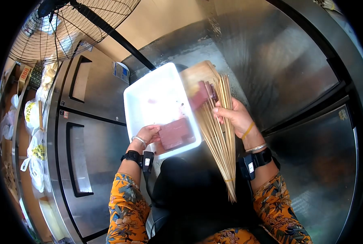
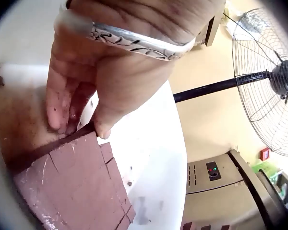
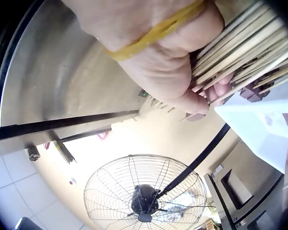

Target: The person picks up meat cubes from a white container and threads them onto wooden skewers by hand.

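A reddish-brown block (image 1: 174,134), scored with cut lines, lies in the front of the white tub (image 1: 133,95). My left hand (image 1: 149,134) pinches its edge; the left wrist view shows thumb and fingertips on the edge of the block (image 2: 72,182). My right hand (image 1: 236,118) grips a fanned bundle of thin wooden skewers (image 1: 216,134) beside the tub. Dark red-brown pieces (image 1: 201,95) sit by the upper ends of several skewers; in the right wrist view such pieces (image 3: 252,92) show behind the sticks (image 3: 245,48).
A brown board (image 1: 199,72) lies behind the skewers, right of the tub. A standing fan (image 1: 73,24) with a black pole rises behind the tub. Steel cabinet doors (image 1: 96,77) stand on the left, with more steel doors (image 1: 311,162) on the right. Bagged goods (image 1: 37,152) fill the far-left shelves.
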Available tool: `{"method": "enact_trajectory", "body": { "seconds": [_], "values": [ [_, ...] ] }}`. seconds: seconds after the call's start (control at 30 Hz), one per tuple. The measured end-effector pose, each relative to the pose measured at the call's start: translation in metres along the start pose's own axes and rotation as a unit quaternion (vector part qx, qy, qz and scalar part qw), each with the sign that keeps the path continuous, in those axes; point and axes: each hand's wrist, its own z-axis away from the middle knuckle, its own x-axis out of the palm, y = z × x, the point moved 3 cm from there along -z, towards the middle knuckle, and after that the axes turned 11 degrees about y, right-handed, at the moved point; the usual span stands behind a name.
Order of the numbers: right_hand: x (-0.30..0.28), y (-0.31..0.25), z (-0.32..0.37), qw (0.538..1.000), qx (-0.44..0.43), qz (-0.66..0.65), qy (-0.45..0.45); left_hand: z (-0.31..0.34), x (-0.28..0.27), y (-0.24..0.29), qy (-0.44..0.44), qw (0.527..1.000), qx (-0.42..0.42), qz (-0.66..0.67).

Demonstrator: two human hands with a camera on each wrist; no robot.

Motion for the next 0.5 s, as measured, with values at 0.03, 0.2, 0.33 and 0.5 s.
{"method": "enact_trajectory", "body": {
  "seconds": [0.03, 0.2, 0.33, 0.5],
  "values": [
    [0.0, 0.001, 0.0, 1.0, 0.003, 0.002, -0.002, -0.001, -0.002, 0.0, 0.002, 1.0, -0.003, 0.004],
    [-0.004, 0.006, -0.003, 1.0, -0.001, 0.007, -0.002, -0.007, -0.016, 0.004, 0.026, 0.99, -0.005, 0.137],
    [-0.005, 0.008, -0.003, 1.0, -0.007, 0.001, -0.01, 0.011, -0.012, 0.036, -0.018, 0.903, 0.006, 0.43],
    [0.005, -0.001, 0.002, 0.999, -0.024, 0.021, 0.01, 0.045, 0.038, 0.094, -0.179, 0.859, 0.035, 0.479]
  ]
}}
